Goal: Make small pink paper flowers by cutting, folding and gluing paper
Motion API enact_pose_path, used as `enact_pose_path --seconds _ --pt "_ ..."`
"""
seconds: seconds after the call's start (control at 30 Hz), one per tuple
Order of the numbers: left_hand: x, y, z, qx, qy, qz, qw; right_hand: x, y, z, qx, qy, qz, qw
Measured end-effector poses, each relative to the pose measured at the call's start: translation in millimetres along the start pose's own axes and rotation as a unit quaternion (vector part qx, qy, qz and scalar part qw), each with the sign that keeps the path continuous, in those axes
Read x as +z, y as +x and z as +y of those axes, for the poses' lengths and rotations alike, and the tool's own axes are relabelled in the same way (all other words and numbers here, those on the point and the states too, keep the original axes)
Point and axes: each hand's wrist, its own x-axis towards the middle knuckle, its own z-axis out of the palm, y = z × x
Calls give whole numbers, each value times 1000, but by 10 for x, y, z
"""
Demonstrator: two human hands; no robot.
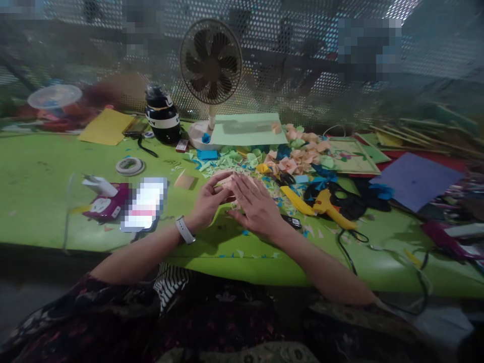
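Left hand [206,201] pinches peach paper [227,180], right hand [258,205] over it, grip unclear, inside the surface's [41,196] front edge: overpressing could crease it!

Starting the count with two hands, left hand [207,202] and right hand [257,207], plus one white wristband [185,229]. Up at far centre, one fan [210,65] and one pale green sheet [247,130]; to far left, one black bottle [162,123], one yellow sheet [106,126]. Now near left: one phone [145,205], one tape roll [121,168]. Two purple items [106,207], split near left and near right! Over right, one yellow glue gun [328,203], one purple sheet [418,181]. And peach paper petals [288,165], too many to count.
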Motion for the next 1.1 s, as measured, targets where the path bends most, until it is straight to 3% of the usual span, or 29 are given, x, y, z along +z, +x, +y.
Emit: enact_pose_path --seconds 0.13,0.37,0.57,0.67,0.8,0.9,0.97,1.0,1.1 --pt "-3 22 3 7 1 5 1000 23 -17 18 -5 5 7 1000" --pt "-5 20 41 73 73 -19 994 -132 -26 100 74 72 124 987" --pt "-34 14 19 126 162 -50 978 -104 -34 87 93 113 142 979" --pt "-76 44 -15 217 245 -49 944 -88 -32 68 97 141 156 973" --pt "-113 74 -28 380 351 -55 854 -77 -23 45 112 165 197 960" --pt "-103 56 10 429 391 -79 810 -67 -20 34 119 187 213 952" --pt "-83 31 50 413 390 -91 818 -64 -19 33 126 193 215 949" --pt "-73 19 71 391 376 -93 835 -64 -18 34 131 196 216 948" --pt "-51 4 123 280 265 -85 919 -72 -13 44 153 226 213 938"
